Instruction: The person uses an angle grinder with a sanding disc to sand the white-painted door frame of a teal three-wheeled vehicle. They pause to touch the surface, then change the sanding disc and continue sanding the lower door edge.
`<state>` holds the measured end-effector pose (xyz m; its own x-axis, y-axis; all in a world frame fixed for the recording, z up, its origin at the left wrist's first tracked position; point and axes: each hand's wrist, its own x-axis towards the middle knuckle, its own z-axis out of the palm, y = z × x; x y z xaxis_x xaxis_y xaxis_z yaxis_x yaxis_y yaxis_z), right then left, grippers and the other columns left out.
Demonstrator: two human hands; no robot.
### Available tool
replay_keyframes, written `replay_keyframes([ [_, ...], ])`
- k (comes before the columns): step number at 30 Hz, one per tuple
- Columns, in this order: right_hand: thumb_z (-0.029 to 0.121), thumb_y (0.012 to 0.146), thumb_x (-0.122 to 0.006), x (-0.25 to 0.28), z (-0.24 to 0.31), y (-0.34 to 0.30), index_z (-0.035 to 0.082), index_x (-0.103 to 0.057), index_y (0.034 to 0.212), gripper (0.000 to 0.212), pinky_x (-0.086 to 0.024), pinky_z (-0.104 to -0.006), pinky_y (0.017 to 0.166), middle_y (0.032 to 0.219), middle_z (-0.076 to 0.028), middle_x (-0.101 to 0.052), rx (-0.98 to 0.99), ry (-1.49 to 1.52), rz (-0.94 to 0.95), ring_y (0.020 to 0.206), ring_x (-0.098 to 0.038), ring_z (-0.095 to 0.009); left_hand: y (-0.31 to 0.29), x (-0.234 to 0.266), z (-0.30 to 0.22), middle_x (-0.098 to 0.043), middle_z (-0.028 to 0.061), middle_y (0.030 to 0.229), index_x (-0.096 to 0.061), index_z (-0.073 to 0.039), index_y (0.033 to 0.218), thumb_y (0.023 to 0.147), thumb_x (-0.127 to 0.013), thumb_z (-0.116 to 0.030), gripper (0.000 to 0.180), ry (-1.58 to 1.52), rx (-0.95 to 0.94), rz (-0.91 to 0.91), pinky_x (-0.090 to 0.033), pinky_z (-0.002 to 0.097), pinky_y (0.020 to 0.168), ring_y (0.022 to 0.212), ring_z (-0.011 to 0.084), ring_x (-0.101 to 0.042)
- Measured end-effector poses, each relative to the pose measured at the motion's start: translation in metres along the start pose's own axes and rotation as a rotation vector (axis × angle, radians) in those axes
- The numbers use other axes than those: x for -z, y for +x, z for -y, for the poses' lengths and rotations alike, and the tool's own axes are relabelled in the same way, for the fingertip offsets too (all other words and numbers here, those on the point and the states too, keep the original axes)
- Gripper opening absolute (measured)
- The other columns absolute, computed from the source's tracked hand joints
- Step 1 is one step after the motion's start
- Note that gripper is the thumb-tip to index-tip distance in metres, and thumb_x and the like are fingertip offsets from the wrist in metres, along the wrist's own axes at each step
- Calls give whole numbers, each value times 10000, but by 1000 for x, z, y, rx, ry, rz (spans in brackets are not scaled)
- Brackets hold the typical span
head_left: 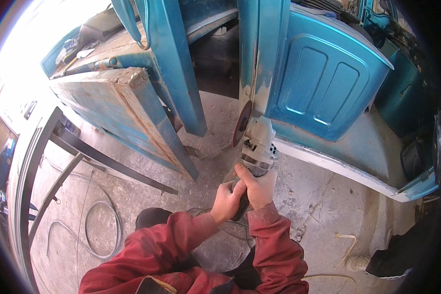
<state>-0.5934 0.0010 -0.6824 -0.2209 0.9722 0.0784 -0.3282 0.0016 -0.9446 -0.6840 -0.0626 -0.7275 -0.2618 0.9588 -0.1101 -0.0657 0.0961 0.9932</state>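
Both of my hands are wrapped around the body of an angle grinder (pixel 258 134) in front of me. My right hand (pixel 259 187) grips it just behind the grey head, thumb lying along the top. Lower and to the left, my left hand (pixel 227 202) closes around the rear of the body, its fingers close to the right hand. The reddish-brown disc (pixel 241 124) stands on edge at the grinder's left side, by the foot of a blue vehicle pillar (pixel 264 54). Bare, scraped paint shows low on that pillar. Whether the disc touches it, I cannot tell.
A blue ribbed panel (pixel 323 73) and a pale sill (pixel 338 169) lie to the right. Leftward are a worn blue door-like panel (pixel 127 112) and a dark metal frame (pixel 39 147). A hose (pixel 117 230) coils on the concrete floor. A person's shoe (pixel 357 263) shows lower right.
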Motion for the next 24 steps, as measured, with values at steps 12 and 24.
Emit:
replay_keyframes([
  [12,76,794,-787,-1,7,1,-11,-669,1069,312,-512,-278,755,971,-36,-693,9,-8,16,843,-636,-105,0,-1,-3,-661,80,803,-648,91,909,962,-552,-476,577,-21,3,4,-487,333,691,774,125,-580],
  [24,76,790,-785,-3,11,2,-7,-672,1040,286,-507,-276,736,938,-26,-684,17,6,13,818,-627,-101,-2,-1,-13,-670,86,802,-648,92,916,968,-543,-476,580,-37,-4,19,-493,332,668,755,134,-607],
])
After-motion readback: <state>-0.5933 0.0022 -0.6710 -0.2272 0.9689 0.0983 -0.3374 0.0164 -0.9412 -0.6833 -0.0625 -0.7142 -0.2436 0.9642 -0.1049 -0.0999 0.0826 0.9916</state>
